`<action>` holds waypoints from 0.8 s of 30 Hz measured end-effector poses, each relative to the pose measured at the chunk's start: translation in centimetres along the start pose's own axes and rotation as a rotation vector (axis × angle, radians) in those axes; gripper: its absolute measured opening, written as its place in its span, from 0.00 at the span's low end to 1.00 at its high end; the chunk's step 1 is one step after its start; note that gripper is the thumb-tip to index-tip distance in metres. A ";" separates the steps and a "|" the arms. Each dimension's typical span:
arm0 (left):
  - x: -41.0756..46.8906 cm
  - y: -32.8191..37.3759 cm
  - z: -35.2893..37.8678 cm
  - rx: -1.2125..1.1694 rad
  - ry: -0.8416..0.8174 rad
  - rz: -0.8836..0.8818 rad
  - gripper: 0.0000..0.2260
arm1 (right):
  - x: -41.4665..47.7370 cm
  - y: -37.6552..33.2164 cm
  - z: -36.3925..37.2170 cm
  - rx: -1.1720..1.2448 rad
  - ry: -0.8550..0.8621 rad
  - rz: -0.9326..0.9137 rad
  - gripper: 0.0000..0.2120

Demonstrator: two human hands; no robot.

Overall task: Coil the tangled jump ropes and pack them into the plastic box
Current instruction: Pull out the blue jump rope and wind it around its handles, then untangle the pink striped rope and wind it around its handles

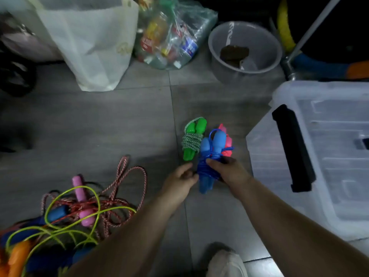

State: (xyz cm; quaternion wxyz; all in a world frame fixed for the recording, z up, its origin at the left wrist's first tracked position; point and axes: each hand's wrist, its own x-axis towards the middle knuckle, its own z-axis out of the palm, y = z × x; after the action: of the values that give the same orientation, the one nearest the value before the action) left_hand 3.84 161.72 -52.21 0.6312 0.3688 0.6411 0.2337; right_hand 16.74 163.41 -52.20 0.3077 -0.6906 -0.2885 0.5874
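A blue jump rope [212,145], its cord wound round its two blue handles, is gripped by my right hand [226,170] above the grey floor. My left hand [179,181] pinches the blue cord at the bundle's left side. A coiled green rope [193,139] lies on the floor just left of it, and a pink coiled rope [227,143] shows behind it. A tangled heap of ropes [79,208] with pink, blue and orange handles lies at the lower left. The clear plastic box [323,156], lid on with a black latch, stands at the right.
A white paper bag [93,43] and a clear bag of bottles [171,35] stand at the back. A grey bucket [215,47] with something brown inside sits behind the box. A shoe [225,262] shows at the bottom edge.
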 end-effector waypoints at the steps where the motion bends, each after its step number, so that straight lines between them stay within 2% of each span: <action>1: 1.8 0.1 0.2 0.018 0.028 0.009 0.19 | 1.4 -0.1 -0.1 -0.044 0.030 -0.007 0.12; 4: 6.6 0.6 -0.1 0.153 0.161 0.057 0.19 | 5.2 -0.7 0.0 -0.243 0.147 -0.029 0.13; 6: 9.3 0.7 -0.5 0.224 0.205 0.022 0.20 | 7.1 -1.0 0.2 -0.339 0.183 -0.039 0.17; 11: 12.1 -0.3 0.1 0.218 0.126 -0.021 0.14 | 9.7 -1.1 1.3 -0.467 0.255 -0.038 0.21; 15: 11.6 -0.5 0.3 0.152 0.124 -0.013 0.28 | 9.8 -1.9 1.4 -0.595 0.230 0.024 0.21; 18: 11.4 -0.7 0.2 0.183 0.137 0.003 0.21 | 9.5 -2.2 1.4 -0.663 0.188 0.053 0.22; 21: 11.0 -1.0 -0.4 0.278 0.194 0.063 0.12 | 8.8 -1.5 1.5 -0.797 0.225 0.042 0.23; 24: 10.7 -1.6 -1.1 0.218 0.272 0.105 0.15 | 8.3 -0.7 1.8 -0.944 0.270 -0.018 0.23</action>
State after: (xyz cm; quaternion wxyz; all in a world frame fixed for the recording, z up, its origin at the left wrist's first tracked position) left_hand 3.24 169.17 -60.16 0.4818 0.4330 0.7219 0.2434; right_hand 16.08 170.31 -57.10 0.0008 -0.8221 -0.4870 0.2950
